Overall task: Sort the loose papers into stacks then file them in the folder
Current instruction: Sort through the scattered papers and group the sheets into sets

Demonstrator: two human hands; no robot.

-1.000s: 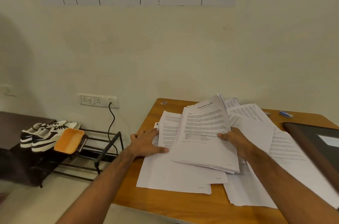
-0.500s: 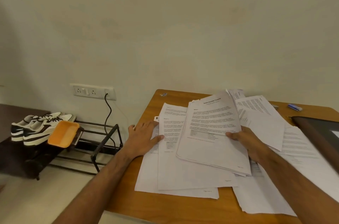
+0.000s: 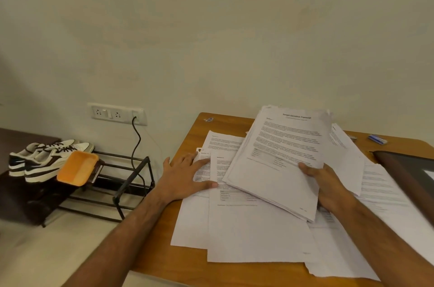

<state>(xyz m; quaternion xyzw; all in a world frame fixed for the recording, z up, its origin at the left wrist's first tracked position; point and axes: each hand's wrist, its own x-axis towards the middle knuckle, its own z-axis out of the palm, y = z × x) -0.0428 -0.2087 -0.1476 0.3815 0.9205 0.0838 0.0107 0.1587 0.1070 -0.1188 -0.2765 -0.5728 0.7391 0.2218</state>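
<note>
Two hands on the desk [image 3: 195, 270]: the left hand [image 3: 185, 176] lies flat, fingers spread, on the loose papers [image 3: 246, 228]; the right hand [image 3: 326, 183] grips a thick stack [image 3: 281, 160], tilted above them. Dark thing at right, probably the folder [image 3: 413, 169].

A wooden table [image 3: 195, 265] stands against the wall. Loose printed sheets [image 3: 246, 235] lie spread across most of its top. A blue pen [image 3: 377, 139] lies near the far right edge, a dark folder [image 3: 408, 169] at the right, and a small clip [image 3: 208, 119] near the far left corner.
</note>
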